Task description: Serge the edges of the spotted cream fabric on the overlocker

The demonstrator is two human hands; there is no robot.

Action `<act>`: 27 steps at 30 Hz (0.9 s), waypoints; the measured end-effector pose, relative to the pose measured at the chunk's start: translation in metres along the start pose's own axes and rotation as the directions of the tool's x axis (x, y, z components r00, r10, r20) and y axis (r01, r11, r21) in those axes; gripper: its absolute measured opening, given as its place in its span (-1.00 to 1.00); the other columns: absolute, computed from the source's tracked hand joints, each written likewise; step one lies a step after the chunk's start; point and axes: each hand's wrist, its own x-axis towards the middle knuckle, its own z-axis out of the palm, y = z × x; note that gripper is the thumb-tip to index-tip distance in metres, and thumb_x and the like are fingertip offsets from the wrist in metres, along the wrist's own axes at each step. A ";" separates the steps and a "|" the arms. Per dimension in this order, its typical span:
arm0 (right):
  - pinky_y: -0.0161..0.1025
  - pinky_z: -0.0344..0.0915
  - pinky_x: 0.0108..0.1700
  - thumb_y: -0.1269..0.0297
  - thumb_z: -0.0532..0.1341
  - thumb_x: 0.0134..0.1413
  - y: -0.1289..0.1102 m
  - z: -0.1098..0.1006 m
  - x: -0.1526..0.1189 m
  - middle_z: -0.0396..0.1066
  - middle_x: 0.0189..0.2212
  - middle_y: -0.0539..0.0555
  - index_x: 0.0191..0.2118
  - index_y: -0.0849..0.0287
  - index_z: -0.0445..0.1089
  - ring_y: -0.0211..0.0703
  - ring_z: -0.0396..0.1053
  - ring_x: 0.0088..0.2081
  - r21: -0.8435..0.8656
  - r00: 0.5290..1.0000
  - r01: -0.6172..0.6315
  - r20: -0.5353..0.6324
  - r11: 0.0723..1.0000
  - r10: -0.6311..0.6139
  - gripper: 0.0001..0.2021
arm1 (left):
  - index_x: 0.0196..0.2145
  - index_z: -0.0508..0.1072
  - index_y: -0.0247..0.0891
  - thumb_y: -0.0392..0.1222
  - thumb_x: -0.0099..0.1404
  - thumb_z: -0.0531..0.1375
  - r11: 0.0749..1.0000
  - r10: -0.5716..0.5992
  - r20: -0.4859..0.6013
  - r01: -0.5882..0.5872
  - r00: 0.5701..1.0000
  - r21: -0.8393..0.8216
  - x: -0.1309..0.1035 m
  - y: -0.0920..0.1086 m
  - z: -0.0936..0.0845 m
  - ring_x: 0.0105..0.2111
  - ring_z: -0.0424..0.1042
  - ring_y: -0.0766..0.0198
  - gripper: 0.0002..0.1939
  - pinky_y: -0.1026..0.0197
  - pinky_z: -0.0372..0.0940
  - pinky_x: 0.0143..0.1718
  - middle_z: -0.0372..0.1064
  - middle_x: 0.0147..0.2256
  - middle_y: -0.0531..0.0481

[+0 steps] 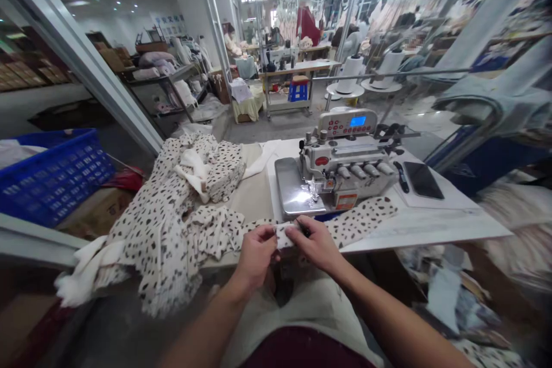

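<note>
At the front edge of the table, my left hand [257,250] and my right hand [317,240] face each other, fingers closed on a cream fabric with dark spots [282,237]. A short stretch of its edge shows between my fingertips. Something small and dark sits by my right fingers, too unclear to name. The spotted fabric runs left into a large heap [172,213] that hangs over the table edge. To the right, a spotted strip [364,221] lies flat. Just beyond my hands stands an overlock sewing machine [345,161] with its lamp lit over the metal plate [293,190].
A black phone [423,180] and a small dark tool [401,177] lie right of the machine on the white table [466,221]. Thread cones [350,73] stand behind. A blue plastic basket [56,175] is at the left, beside a metal post [99,57].
</note>
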 end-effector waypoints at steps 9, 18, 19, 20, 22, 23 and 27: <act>-0.32 0.19 -0.41 0.10 0.21 0.21 0.001 0.009 -0.008 0.32 -0.56 -0.06 -0.43 0.14 0.35 -0.24 0.27 -0.48 -0.130 0.996 0.017 -0.081 0.991 -0.027 -0.73 | -0.34 0.53 -0.36 -0.01 0.10 0.39 0.991 0.023 0.184 -0.047 0.983 0.125 -0.001 0.003 -0.009 -0.58 0.27 0.43 -0.67 0.39 0.19 -0.57 0.39 -0.54 0.06; -0.21 0.38 -0.22 0.41 0.18 0.06 0.065 -0.035 -0.033 0.41 -0.05 0.21 -0.01 0.15 0.45 -0.04 0.44 -0.18 -0.663 0.932 0.043 -0.242 0.747 -0.269 -0.66 | -0.36 0.38 -0.30 -0.37 0.12 0.30 0.871 -0.153 -0.221 0.026 0.963 -0.491 0.006 0.028 -0.061 -0.58 0.30 0.41 -0.85 0.37 0.21 -0.65 0.36 -0.48 0.11; -0.22 0.37 -0.22 0.43 0.18 0.05 0.070 -0.044 -0.034 0.42 -0.05 0.20 -0.02 0.14 0.46 -0.03 0.44 -0.17 -0.715 0.945 -0.007 -0.234 0.700 -0.229 -0.65 | -0.37 0.37 -0.30 -0.40 0.14 0.26 0.851 -0.161 -0.261 -0.001 0.952 -0.526 0.006 0.036 -0.071 -0.60 0.29 0.42 -0.87 0.37 0.21 -0.66 0.35 -0.49 0.12; -0.21 0.37 -0.21 0.43 0.19 0.04 0.075 -0.052 -0.035 0.43 -0.05 0.19 -0.03 0.14 0.47 -0.01 0.44 -0.15 -0.751 0.955 -0.036 -0.220 0.659 -0.198 -0.66 | -0.38 0.35 -0.29 -0.42 0.15 0.22 0.836 -0.162 -0.298 -0.030 0.941 -0.548 0.006 0.043 -0.080 -0.61 0.29 0.42 -0.88 0.36 0.21 -0.66 0.34 -0.50 0.13; -0.20 0.37 -0.16 0.42 0.20 0.05 0.079 -0.064 -0.034 0.45 -0.06 0.17 -0.06 0.12 0.49 0.01 0.43 -0.11 -0.785 0.970 -0.038 -0.178 0.619 -0.167 -0.70 | -0.40 0.32 -0.27 -0.42 0.15 0.19 0.824 -0.144 -0.367 -0.094 0.919 -0.558 0.006 0.057 -0.092 -0.62 0.29 0.42 -0.89 0.36 0.23 -0.66 0.34 -0.51 0.14; -0.20 0.36 -0.16 0.41 0.20 0.06 0.079 -0.068 -0.034 0.46 -0.06 0.16 -0.07 0.11 0.49 0.01 0.43 -0.11 -0.781 0.974 -0.026 -0.161 0.624 -0.159 -0.71 | -0.40 0.31 -0.27 -0.41 0.15 0.19 0.827 -0.126 -0.391 -0.121 0.912 -0.549 0.007 0.063 -0.094 -0.62 0.29 0.42 -0.89 0.36 0.23 -0.65 0.35 -0.50 0.14; -0.20 0.36 -0.16 0.38 0.20 0.12 0.061 -0.059 -0.030 0.49 -0.13 0.16 -0.12 0.11 0.50 -0.04 0.44 -0.15 -0.586 0.960 0.080 -0.172 0.806 -0.220 -0.79 | -0.40 0.33 -0.26 -0.34 0.08 0.28 0.873 0.002 -0.380 -0.186 0.925 -0.450 0.010 0.071 -0.072 -0.59 0.34 0.40 -0.84 0.35 0.24 -0.64 0.38 -0.48 0.14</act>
